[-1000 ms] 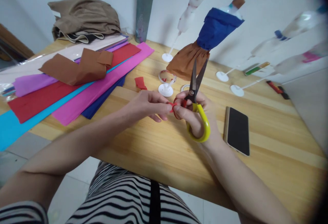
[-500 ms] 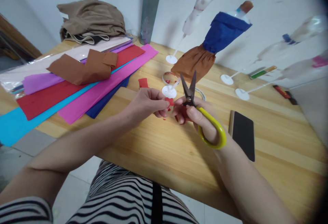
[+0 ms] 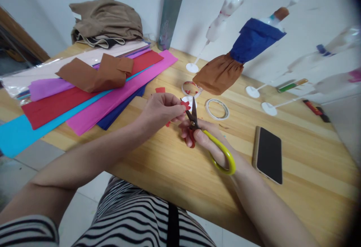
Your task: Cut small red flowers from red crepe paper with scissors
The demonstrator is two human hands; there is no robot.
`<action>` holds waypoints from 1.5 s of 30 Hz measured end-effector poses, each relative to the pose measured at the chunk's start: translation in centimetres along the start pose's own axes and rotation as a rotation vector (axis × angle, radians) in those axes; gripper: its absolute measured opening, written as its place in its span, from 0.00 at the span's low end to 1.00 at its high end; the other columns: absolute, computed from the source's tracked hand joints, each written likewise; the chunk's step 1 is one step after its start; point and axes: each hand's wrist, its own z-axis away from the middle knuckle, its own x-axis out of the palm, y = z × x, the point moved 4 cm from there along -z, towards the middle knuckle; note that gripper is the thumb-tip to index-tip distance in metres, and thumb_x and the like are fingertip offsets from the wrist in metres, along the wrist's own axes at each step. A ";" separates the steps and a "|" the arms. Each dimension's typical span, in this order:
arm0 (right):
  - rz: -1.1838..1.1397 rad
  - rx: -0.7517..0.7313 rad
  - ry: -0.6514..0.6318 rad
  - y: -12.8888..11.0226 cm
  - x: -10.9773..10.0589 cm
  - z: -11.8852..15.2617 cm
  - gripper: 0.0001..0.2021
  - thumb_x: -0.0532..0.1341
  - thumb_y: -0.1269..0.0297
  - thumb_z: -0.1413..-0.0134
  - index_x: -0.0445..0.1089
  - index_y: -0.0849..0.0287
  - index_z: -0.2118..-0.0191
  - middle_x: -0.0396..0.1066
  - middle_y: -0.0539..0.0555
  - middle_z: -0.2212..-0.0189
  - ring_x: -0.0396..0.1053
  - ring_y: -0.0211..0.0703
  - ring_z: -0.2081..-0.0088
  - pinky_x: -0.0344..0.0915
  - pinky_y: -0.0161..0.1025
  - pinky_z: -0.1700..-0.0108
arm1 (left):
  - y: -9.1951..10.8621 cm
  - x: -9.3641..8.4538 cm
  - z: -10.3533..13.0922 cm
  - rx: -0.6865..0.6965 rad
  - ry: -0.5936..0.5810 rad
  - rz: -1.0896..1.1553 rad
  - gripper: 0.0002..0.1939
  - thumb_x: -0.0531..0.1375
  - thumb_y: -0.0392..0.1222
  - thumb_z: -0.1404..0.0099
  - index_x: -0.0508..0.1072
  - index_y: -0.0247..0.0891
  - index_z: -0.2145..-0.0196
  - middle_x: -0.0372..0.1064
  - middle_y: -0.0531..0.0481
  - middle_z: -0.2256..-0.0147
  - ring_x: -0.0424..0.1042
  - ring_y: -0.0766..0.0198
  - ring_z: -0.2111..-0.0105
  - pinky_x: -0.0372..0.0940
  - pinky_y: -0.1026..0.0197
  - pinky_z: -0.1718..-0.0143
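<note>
My left hand (image 3: 166,107) pinches a small red paper piece (image 3: 186,105) with a notched, petal-like edge. In my right hand (image 3: 205,137) are scissors (image 3: 220,153) with a yellow handle loop and dark blades spread apart. The blades straddle the right side of the red paper; whether they touch it I cannot tell. Behind my hands stands a small mannequin wearing a blue top (image 3: 255,40) and a gathered brown skirt (image 3: 220,73). Its white round base (image 3: 193,103) is partly covered by the blades. A red scrap (image 3: 160,89) lies just beyond my left hand.
Coloured paper strips (image 3: 121,100) and folded brown paper (image 3: 96,75) lie at the left, near brown fabric (image 3: 108,19) and a flask (image 3: 170,17). Tape rolls (image 3: 207,107) sit behind my right hand. A phone (image 3: 269,154) lies at the right. More mannequins (image 3: 225,9) line the wall.
My right hand has moved left and lower, bringing the open scissor blades to the red paper. My left hand has raised the paper slightly. The tape roll behind the scissors now shows fully.
</note>
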 end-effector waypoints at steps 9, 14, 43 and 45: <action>-0.024 0.010 0.013 0.2 0.5 0.0 0.28 0.59 0.36 0.40 0.72 0.59 0.53 0.66 0.51 0.70 0.61 0.39 0.73 0.64 0.39 0.71 | 0.0 0.2 0.1 -0.033 0.018 -0.086 0.08 0.63 0.32 0.46 0.71 0.34 0.81 0.74 0.49 0.79 0.68 0.69 0.78 0.60 0.66 0.74; -0.031 0.018 0.033 0.2 0.5 -0.2 0.31 0.58 0.32 0.43 0.70 0.60 0.56 0.62 0.49 0.72 0.60 0.38 0.74 0.62 0.37 0.72 | 0.1 0.5 0.3 -0.040 0.008 -0.065 0.09 0.63 0.32 0.45 0.71 0.34 0.81 0.73 0.50 0.80 0.69 0.69 0.77 0.62 0.65 0.72; -0.025 0.012 0.034 0.1 0.2 -0.1 0.27 0.59 0.35 0.41 0.73 0.57 0.57 0.62 0.49 0.74 0.58 0.36 0.77 0.60 0.35 0.77 | 0.1 0.4 0.1 -0.037 -0.019 -0.036 0.09 0.64 0.32 0.45 0.71 0.35 0.81 0.75 0.49 0.77 0.69 0.68 0.77 0.63 0.65 0.72; -0.006 0.013 0.021 0.2 0.1 -0.1 0.27 0.58 0.35 0.41 0.73 0.57 0.57 0.61 0.49 0.74 0.57 0.36 0.77 0.58 0.35 0.77 | 0.0 0.3 0.0 -0.039 -0.019 -0.048 0.09 0.64 0.32 0.45 0.71 0.35 0.81 0.75 0.49 0.77 0.70 0.68 0.77 0.63 0.64 0.72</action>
